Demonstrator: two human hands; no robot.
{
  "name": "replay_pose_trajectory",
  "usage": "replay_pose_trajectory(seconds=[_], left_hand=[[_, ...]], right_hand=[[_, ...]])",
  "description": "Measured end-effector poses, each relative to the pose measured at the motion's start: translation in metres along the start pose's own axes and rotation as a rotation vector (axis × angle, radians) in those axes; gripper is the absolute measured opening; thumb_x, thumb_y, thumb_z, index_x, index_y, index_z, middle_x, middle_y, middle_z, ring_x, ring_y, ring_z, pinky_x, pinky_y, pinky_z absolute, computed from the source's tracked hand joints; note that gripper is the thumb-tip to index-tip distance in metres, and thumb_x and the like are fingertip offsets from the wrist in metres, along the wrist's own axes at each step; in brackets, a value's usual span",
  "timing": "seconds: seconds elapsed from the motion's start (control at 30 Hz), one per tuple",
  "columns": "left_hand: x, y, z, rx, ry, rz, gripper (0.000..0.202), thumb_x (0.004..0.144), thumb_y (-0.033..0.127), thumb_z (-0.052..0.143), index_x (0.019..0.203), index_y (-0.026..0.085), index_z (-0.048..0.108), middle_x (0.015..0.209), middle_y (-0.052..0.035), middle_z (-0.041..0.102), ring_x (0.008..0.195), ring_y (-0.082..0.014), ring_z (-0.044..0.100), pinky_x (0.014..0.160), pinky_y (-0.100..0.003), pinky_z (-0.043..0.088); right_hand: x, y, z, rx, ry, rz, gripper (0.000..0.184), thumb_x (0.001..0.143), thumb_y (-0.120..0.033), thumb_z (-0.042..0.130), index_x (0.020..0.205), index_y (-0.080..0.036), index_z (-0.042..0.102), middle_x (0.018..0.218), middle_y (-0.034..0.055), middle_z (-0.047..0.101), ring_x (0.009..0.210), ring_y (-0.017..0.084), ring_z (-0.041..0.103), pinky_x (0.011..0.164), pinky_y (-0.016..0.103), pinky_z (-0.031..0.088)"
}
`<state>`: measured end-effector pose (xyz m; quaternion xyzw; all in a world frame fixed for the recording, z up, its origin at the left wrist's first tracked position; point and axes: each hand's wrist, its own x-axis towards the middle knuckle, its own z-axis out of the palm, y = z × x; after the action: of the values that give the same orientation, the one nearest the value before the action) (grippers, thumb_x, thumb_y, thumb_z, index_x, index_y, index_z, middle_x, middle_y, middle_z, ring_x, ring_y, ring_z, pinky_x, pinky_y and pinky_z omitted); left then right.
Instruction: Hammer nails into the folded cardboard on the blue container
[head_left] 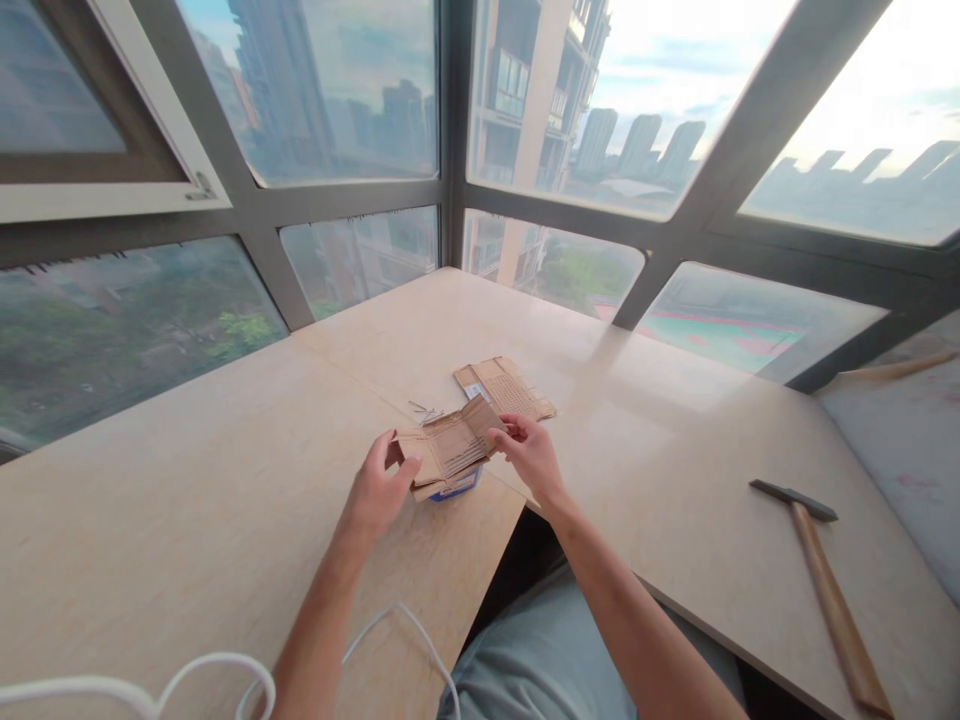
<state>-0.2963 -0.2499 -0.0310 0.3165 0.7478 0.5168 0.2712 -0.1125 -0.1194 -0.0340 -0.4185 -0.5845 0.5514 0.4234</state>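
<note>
Both hands hold a stack of small brown cardboard pieces (pixel 450 448) just above the pale wooden tabletop (pixel 225 480). My left hand (pixel 381 488) grips the stack's left end, thumb on top. My right hand (pixel 529 452) pinches its right edge. Under the stack a small white and blue object (pixel 459 488) shows, partly hidden. A second cardboard piece (pixel 506 388) lies flat on the table just beyond the hands. Several small metal nails (pixel 426 411) lie left of it.
A hammer (pixel 821 575) with a wooden handle lies at the right on the tabletop. A white cable (pixel 187 675) loops across the near left edge. Large corner windows (pixel 525 150) rise behind the table. My lap in grey cloth (pixel 540 650) sits in the table's notch.
</note>
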Motion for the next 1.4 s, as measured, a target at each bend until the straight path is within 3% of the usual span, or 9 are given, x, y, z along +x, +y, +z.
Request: replay_pose_trajectory(seconds=[0.13, 0.33, 0.53, 0.67, 0.77, 0.93, 1.03, 1.2, 1.4], left_hand=[[-0.004, 0.006, 0.000, 0.025, -0.039, 0.014, 0.055, 0.076, 0.040, 0.066, 0.122, 0.013, 0.058, 0.107, -0.0129, 0.071, 0.098, -0.0259, 0.069, 0.087, -0.038, 0.056], [-0.001, 0.015, -0.019, -0.095, 0.239, 0.021, 0.054, 0.075, 0.038, 0.065, 0.124, 0.014, 0.059, 0.108, -0.0112, 0.072, 0.092, -0.0230, 0.071, 0.077, -0.032, 0.059], [0.016, -0.009, -0.040, -0.087, 0.477, -0.065, 0.058, 0.079, 0.034, 0.062, 0.132, 0.010, 0.054, 0.120, -0.0174, 0.066, 0.074, -0.0172, 0.069, 0.052, -0.024, 0.056], [0.020, -0.019, -0.046, 0.007, 0.428, -0.101, 0.062, 0.080, 0.031, 0.061, 0.138, 0.013, 0.047, 0.130, -0.0187, 0.061, 0.066, -0.0164, 0.068, 0.046, -0.027, 0.054], [0.016, -0.018, -0.053, 0.218, 0.456, -0.072, 0.062, 0.082, 0.031, 0.060, 0.139, 0.014, 0.046, 0.129, -0.0184, 0.062, 0.085, -0.0258, 0.071, 0.070, -0.039, 0.060], [0.008, -0.009, -0.060, 0.624, 0.473, 0.001, 0.063, 0.085, 0.044, 0.058, 0.136, 0.009, 0.051, 0.131, -0.0263, 0.057, 0.123, -0.0418, 0.055, 0.101, -0.056, 0.046], [0.007, -0.003, -0.053, 0.579, 0.393, 0.092, 0.055, 0.084, 0.044, 0.057, 0.128, 0.012, 0.058, 0.123, -0.0210, 0.064, 0.116, -0.0371, 0.061, 0.100, -0.051, 0.048], [0.005, 0.007, -0.031, 0.412, 0.170, 0.113, 0.055, 0.080, 0.052, 0.056, 0.121, 0.016, 0.062, 0.120, -0.0124, 0.069, 0.071, -0.0220, 0.069, 0.081, -0.039, 0.055], [0.003, 0.011, -0.019, 0.446, 0.141, 0.085, 0.052, 0.077, 0.052, 0.058, 0.117, 0.020, 0.064, 0.117, -0.0104, 0.072, 0.068, -0.0220, 0.071, 0.078, -0.038, 0.054]], right_hand=[[0.000, -0.011, 0.003, 0.015, -0.054, 0.026, 0.034, 0.072, -0.043, 0.074, 0.094, -0.016, 0.072, 0.070, 0.0026, 0.071, 0.060, 0.018, 0.066, 0.049, 0.027, 0.054], [0.002, -0.027, 0.020, 0.045, -0.151, -0.019, 0.048, 0.081, -0.060, 0.063, 0.101, -0.018, 0.071, 0.084, 0.0051, 0.073, 0.075, 0.021, 0.071, 0.063, 0.033, 0.061], [0.008, -0.010, 0.022, -0.054, -0.140, -0.061, 0.050, 0.078, -0.058, 0.069, 0.111, -0.019, 0.068, 0.107, 0.0110, 0.073, 0.102, 0.027, 0.068, 0.090, 0.042, 0.054], [0.005, 0.013, 0.016, -0.143, -0.124, -0.018, 0.052, 0.076, -0.056, 0.071, 0.112, -0.019, 0.068, 0.115, 0.0134, 0.070, 0.109, 0.030, 0.065, 0.094, 0.045, 0.051], [0.001, 0.026, 0.015, -0.190, -0.133, 0.038, 0.048, 0.074, -0.051, 0.074, 0.111, -0.022, 0.070, 0.113, 0.0106, 0.072, 0.103, 0.029, 0.068, 0.085, 0.042, 0.055], [-0.006, 0.030, 0.020, -0.221, -0.155, 0.087, 0.026, 0.081, -0.041, 0.063, 0.092, -0.021, 0.075, 0.079, 0.0033, 0.073, 0.077, 0.022, 0.070, 0.062, 0.031, 0.058], [-0.011, 0.023, 0.022, -0.241, -0.110, 0.090, 0.026, 0.082, -0.037, 0.058, 0.090, -0.020, 0.077, 0.074, 0.0029, 0.071, 0.065, 0.019, 0.067, 0.049, 0.027, 0.056], [-0.015, 0.005, 0.006, -0.280, -0.005, 0.041, 0.029, 0.081, -0.033, 0.054, 0.076, -0.017, 0.078, 0.061, 0.0014, 0.065, 0.054, 0.017, 0.062, 0.045, 0.026, 0.055], [-0.021, -0.010, -0.068, -0.322, 0.196, 0.015, 0.031, 0.079, -0.037, 0.057, 0.081, -0.015, 0.079, 0.064, 0.0013, 0.068, 0.059, 0.018, 0.065, 0.047, 0.028, 0.061]])
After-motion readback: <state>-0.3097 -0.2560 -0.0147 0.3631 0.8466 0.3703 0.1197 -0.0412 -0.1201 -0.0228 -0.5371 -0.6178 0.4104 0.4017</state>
